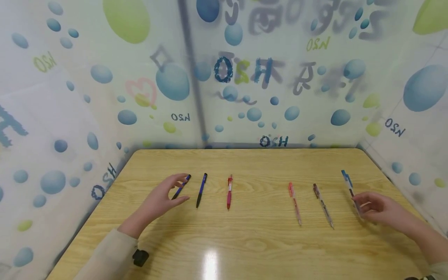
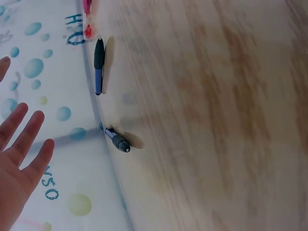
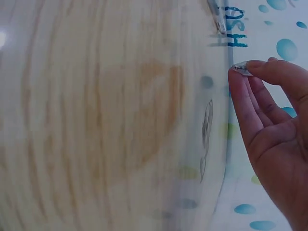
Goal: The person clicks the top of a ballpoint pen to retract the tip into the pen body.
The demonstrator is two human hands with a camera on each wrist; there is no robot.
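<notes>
Sheet facing me [image 1: 308, 124]: large "H2O" [image 1: 243, 70], blue and green, reversed as in a mirror.
Smaller lettering, same sheet: green "h2o" [image 1: 317, 44], upper right; dark "h2o" [image 1: 180, 117], left of centre; "H2O" [image 1: 274, 141], just above my worktop's [image 1: 259, 249] far edge; all reversed.
Left side: reversed green "h2o" [image 1: 45, 62]; dark "H2O" [image 1: 104, 182].
Right side: reversed "h2o" [image 1: 394, 127].
Signs: pink heart [image 1: 141, 92]; grey diamond [image 1: 161, 57].
Grey characters [image 1: 267, 19]: blurred, illegible to me.
</notes>
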